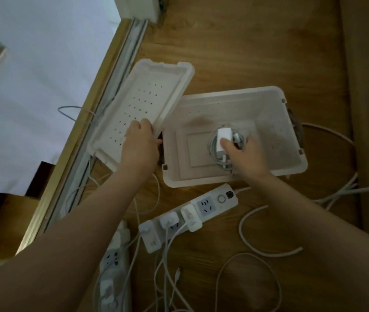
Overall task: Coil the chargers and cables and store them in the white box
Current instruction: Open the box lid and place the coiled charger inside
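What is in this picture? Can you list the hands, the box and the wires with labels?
left hand: grips the lid's near edge
lid: white, dotted with holes, off the box, to its left
right hand: holds the coiled cable and white charger inside the box
white box: open, on the wooden floor
power strip: in front of the box, holds plugged-in chargers
loose cables: uncoiled on the floor

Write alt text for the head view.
The right hand holds a coiled charger inside the open white box, while the left hand grips the lid beside it. A power strip and loose cables lie on the floor nearby.
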